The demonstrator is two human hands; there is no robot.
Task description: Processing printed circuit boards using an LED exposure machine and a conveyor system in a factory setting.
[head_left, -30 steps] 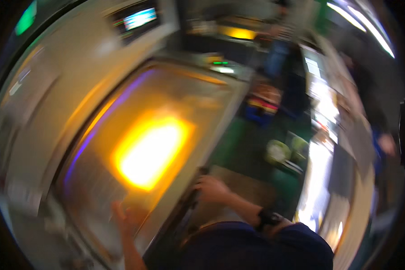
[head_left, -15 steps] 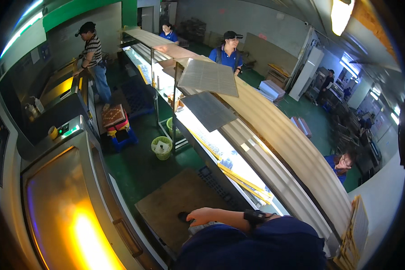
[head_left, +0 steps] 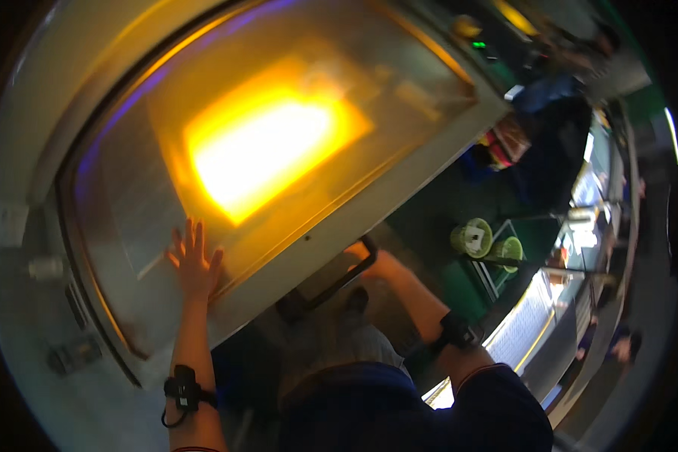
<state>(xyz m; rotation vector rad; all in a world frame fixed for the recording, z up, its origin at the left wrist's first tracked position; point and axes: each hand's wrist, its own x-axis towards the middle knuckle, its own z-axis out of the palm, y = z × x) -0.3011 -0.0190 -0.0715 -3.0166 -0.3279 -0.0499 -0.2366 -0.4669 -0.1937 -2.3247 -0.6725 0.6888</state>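
Observation:
My left hand lies on the amber-lit window of a large machine lid, its fingers spread and nothing in them. Bright yellow light glows through the window beyond the fingertips. At the lid's front edge, my right hand is curled at the right end of a dark bar handle. The handle hides part of its fingers. Both wrists wear black strapped devices, the left one with a short cable loop.
Two green baskets stand on the floor at the right beside a metal rack leg. Farther right runs a long lit workbench. A blurred co-worker stands at the upper right, near a red and brown stack.
My view has swung from the workbench to the machine, which now fills the left and middle. Both hands now show at the lid, one on its window and one at its handle.

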